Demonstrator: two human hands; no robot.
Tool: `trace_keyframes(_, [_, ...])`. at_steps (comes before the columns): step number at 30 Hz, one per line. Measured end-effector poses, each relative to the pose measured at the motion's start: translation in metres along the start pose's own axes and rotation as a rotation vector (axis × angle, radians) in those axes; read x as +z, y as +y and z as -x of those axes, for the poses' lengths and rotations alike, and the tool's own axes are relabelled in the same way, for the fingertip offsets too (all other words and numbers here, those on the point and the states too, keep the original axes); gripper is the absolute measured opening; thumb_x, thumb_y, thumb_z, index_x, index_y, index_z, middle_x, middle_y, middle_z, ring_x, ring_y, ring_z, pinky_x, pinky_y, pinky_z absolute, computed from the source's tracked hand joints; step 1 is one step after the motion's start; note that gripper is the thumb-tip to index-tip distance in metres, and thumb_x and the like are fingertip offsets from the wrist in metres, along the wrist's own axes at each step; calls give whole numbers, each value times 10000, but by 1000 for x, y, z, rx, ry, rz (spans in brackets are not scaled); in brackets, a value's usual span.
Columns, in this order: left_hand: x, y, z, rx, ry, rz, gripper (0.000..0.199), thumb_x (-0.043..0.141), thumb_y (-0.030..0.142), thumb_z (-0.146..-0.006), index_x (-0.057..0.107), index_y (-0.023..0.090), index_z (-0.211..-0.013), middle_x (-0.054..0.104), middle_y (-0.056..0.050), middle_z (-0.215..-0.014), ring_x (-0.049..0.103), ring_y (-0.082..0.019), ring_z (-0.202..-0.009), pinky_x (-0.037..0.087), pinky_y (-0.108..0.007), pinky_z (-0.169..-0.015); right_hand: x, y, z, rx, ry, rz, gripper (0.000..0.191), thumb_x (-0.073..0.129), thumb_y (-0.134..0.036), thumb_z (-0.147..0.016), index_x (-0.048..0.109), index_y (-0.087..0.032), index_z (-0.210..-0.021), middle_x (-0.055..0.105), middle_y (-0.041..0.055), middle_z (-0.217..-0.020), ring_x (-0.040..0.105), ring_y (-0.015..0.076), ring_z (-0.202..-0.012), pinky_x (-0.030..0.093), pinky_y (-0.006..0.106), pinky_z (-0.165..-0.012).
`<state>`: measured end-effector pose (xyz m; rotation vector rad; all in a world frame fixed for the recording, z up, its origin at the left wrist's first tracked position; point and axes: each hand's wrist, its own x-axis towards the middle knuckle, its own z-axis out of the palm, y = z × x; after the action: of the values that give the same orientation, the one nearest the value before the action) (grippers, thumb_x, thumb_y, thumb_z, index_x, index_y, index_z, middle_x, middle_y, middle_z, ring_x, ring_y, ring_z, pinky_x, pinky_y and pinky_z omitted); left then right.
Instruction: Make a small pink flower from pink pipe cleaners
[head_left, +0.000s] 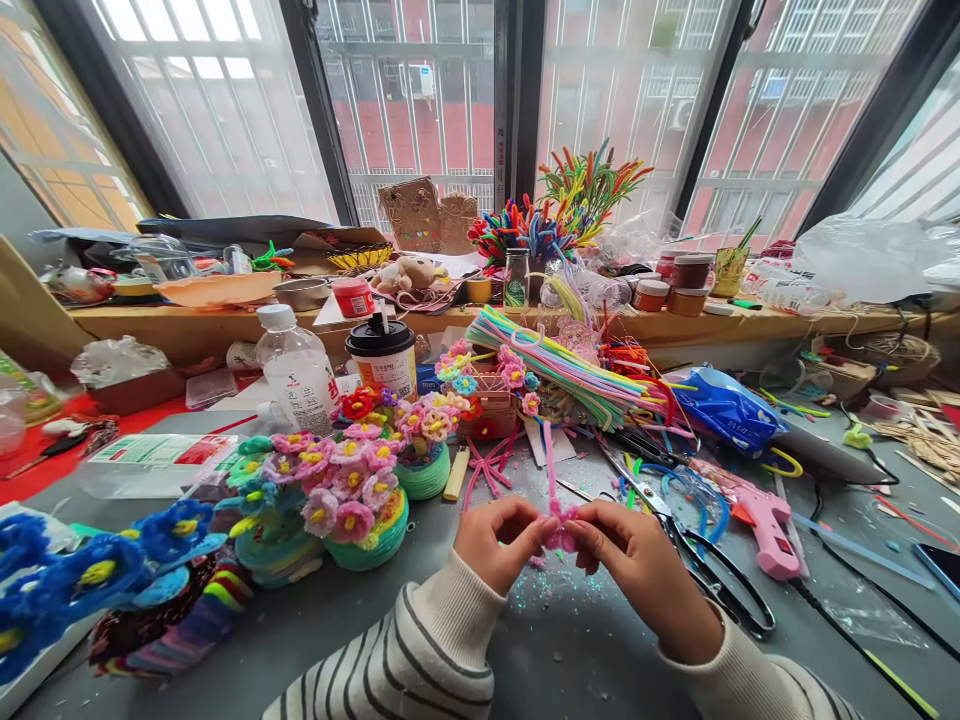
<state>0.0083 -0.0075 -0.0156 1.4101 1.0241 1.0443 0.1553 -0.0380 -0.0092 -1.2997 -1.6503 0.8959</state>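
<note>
Between my two hands is a small pink pipe-cleaner flower (561, 536), with one straight pink stem standing up from it. The fingertips of my left hand (501, 543) pinch its left side. On the right side, my right hand (634, 555) pinches it between thumb and fingers. Just beyond lie loose pink pipe cleaners (491, 463) joined in a star-like spread. Pots of fuzzy pink flowers (352, 490) stand to the left of my left hand. Large black-handled scissors (720, 575) and a pink glue gun (769, 525) lie to the right of my right hand.
A bundle of pastel pipe cleaners (555, 365) lies behind the hands. A plastic bottle (296, 375) and a lidded cup (381, 360) stand at the back left. Blue flowers (97, 570) fill the near left. Glitter is scattered on the grey table (559, 650). A phone (941, 565) sits far right.
</note>
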Motion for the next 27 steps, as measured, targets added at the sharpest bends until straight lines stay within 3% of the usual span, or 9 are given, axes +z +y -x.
trace_keyframes(9, [2,5,3,89,37,-117,225,559,324,-630,527,148,-494,503,13,-425,489,-95,-391,384,-194,-422,7,-2,5,-182,197,297,210,403,-274,-796,522,-176,-655,532,4,-562,485,119,-499,377,223,-476])
trace_keyframes(16, [4,0,1,-122,-94,247,262,653,345,-519,556,120,-613,571,-9,-510,518,-109,-468,413,-220,-447,2,1,1,-369,100,385,177,388,-230,-804,511,-177,-689,522,14,-618,500,131,-582,386,224,-523])
trace_keyframes(22, [1,5,0,-258,-115,405,277,707,289,-454,539,107,-579,597,-7,-473,535,-101,-427,437,-247,-479,1,1,2,-318,138,273,299,268,-251,-844,503,-179,-673,489,3,-581,478,119,-538,381,222,-509])
trace_keyframes(27, [1,4,-1,-318,-134,454,282,718,273,-442,524,106,-562,610,-14,-484,562,-116,-461,453,-250,-486,3,-4,3,-340,93,288,243,318,-239,-829,489,-179,-668,511,6,-609,482,118,-567,380,222,-533])
